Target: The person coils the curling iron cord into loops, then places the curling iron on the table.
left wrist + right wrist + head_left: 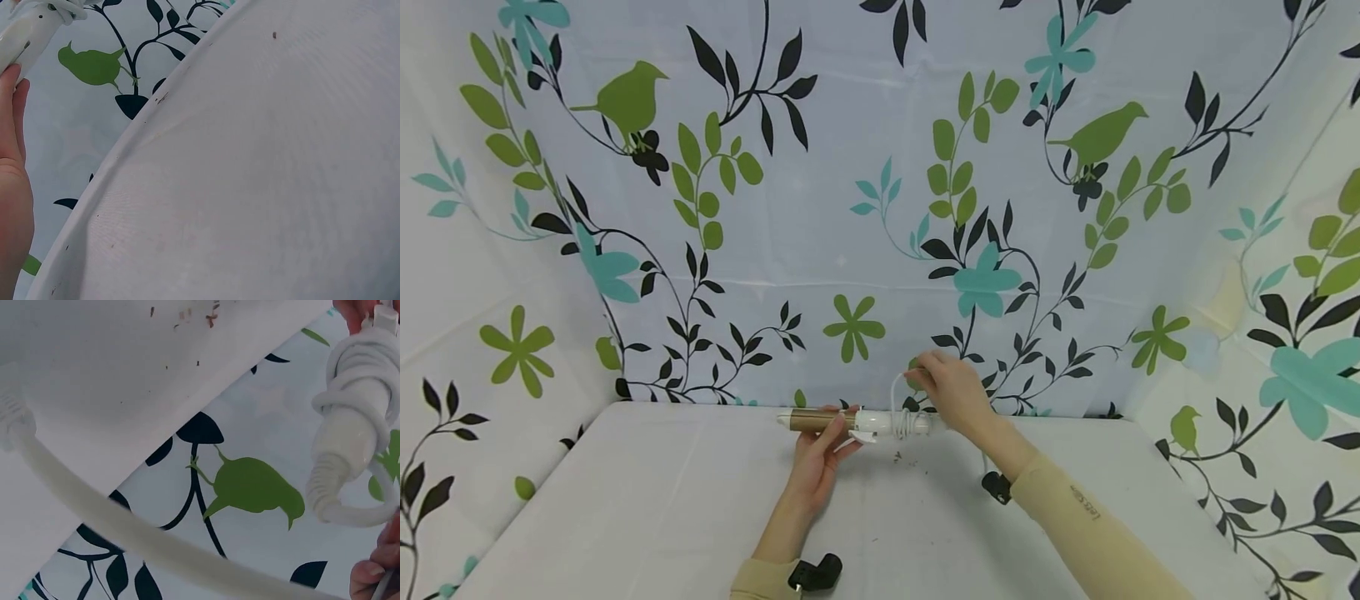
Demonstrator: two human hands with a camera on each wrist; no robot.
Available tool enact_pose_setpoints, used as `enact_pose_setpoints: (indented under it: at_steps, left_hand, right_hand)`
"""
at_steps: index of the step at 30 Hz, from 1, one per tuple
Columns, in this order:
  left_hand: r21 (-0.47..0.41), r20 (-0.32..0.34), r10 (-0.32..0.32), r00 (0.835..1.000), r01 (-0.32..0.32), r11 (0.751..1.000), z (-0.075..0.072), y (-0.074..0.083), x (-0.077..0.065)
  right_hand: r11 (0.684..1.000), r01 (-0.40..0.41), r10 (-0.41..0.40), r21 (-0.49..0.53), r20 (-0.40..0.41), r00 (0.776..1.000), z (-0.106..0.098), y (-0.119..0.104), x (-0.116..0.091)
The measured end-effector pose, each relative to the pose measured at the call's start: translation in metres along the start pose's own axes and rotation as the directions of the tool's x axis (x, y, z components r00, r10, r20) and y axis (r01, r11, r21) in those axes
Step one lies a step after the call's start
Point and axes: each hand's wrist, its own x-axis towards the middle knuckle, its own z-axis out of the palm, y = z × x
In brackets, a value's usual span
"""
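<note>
A curling iron with a gold barrel (805, 420) and a white handle (874, 421) is held level above the table's far edge. My left hand (816, 471) grips it around the barrel, near the handle; in the left wrist view only part of that hand (14, 187) shows. White cord (901, 423) is wound in several loops around the handle. At the handle's right end, my right hand (955, 393) pinches the cord, with a strand rising to its fingertips. The right wrist view shows the coils (362, 369) closely and a loose cord length (125, 519) ending in a blurred white plug (14, 412).
A white-covered table (700, 500) lies below, with small brown specks (898, 457) near its far edge. Behind it hangs a curtain (850, 208) printed with leaves, birds and flowers. Black wrist cameras (816, 573) sit on both forearms.
</note>
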Motion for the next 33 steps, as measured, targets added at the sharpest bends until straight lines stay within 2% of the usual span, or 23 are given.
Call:
enact_pose_setpoints:
  at_steps: [5,8,13,15,21,25,27,31,33]
  left_hand:
    - [-0.013,-0.008,0.002,1.0,-0.002,1.0,0.001,0.001,-0.001]
    - [-0.021,-0.007,0.001,1.0,-0.001,1.0,0.001,0.002,-0.001]
    - [-0.037,-0.003,0.0,1.0,0.0,0.999,0.002,0.003,-0.002]
    - [-0.04,-0.004,0.0,1.0,0.0,0.999,0.002,0.003,-0.002]
    - [-0.066,0.006,0.021,1.0,-0.02,0.998,0.0,0.004,-0.001]
    - [-0.066,0.027,0.038,0.999,-0.036,0.997,0.0,0.005,-0.001]
    - [-0.066,0.029,0.035,0.999,-0.033,0.997,0.0,0.005,-0.002]
    - [-0.074,0.014,0.017,1.0,-0.016,0.997,0.0,0.006,-0.002]
    - [-0.073,0.01,0.016,1.0,-0.015,0.997,0.0,0.006,-0.002]
  right_hand:
    - [0.996,-0.056,0.05,0.07,0.081,0.995,0.003,0.009,0.0]
    - [0.993,-0.102,0.095,0.056,0.107,0.99,0.004,0.013,-0.001]
    - [0.974,-0.226,0.223,0.009,0.12,0.967,0.008,0.02,-0.005]
    - [0.962,-0.271,0.263,0.031,0.151,0.953,0.011,0.023,-0.008]
    - [0.93,-0.344,0.291,0.131,0.311,0.905,0.015,0.029,-0.01]
    - [0.903,-0.418,0.348,0.095,0.407,0.844,0.016,0.029,-0.013]
    - [0.898,-0.436,0.373,0.058,0.425,0.825,0.019,0.029,-0.016]
    - [0.893,-0.448,0.391,0.05,0.41,0.824,0.028,0.029,-0.029]
    - [0.896,-0.442,0.392,0.044,0.391,0.833,0.034,0.03,-0.036]
